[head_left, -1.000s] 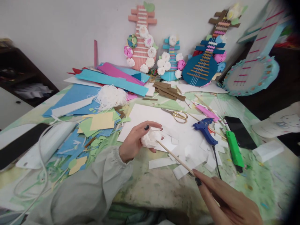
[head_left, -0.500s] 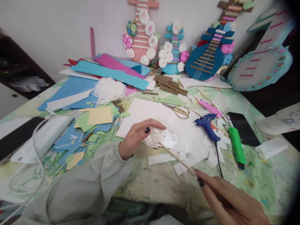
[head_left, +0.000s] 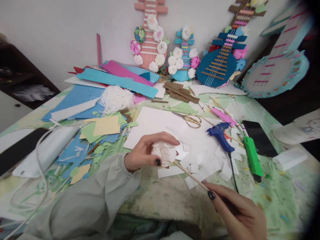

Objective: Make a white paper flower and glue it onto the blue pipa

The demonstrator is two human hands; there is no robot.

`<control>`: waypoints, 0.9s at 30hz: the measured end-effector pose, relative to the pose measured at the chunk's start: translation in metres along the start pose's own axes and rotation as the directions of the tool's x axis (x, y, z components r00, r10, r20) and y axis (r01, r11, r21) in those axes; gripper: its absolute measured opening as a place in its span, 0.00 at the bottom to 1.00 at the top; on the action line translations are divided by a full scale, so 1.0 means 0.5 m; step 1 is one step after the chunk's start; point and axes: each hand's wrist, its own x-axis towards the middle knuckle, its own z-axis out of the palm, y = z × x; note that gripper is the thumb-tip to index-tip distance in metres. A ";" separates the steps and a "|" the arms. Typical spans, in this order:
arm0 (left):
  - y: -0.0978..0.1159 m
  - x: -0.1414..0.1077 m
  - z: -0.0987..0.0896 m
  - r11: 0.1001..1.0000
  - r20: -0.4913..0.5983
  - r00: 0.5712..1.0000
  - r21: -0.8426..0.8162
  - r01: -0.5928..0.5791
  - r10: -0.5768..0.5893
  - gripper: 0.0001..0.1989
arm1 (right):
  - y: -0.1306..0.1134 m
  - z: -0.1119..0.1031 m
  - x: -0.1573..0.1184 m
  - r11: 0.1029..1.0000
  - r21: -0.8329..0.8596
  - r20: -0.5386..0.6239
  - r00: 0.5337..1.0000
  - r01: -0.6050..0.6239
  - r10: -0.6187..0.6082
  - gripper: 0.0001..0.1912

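A white paper flower (head_left: pixel 165 153) sits in the curl of my left hand (head_left: pixel 147 151), fingers over its top and thumb along its near side. Between finger and thumb my right hand (head_left: pixel 235 208) pinches a thin wooden stick (head_left: pixel 190 174). The stick's far end reaches the flower's lower right edge; whether it is fixed there I cannot tell. Loose white paper strips (head_left: pixel 172 171) lie just under and beside the flower, on and around a white sheet (head_left: pixel 147 121).
Gold-handled scissors (head_left: pixel 192 120) lie on the sheet. To the right are a blue glue gun (head_left: pixel 221 136) with a cord, a green utility knife (head_left: pixel 253 158) and a black phone (head_left: pixel 258 137). Paper scraps (head_left: pixel 106 125) and white string (head_left: pixel 117 99) cover the left. Decorated paper instruments (head_left: pixel 217 68) stand behind.
My left hand has rolled the flower, so its petals face up more and the thumb sits lower. My right hand has shifted slightly left with the stick.
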 end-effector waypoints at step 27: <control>0.019 0.005 0.013 0.929 0.097 0.995 0.363 -0.066 0.033 0.33 | 0.036 -0.004 -0.013 0.981 0.093 0.044 0.985 -0.170 0.167 0.07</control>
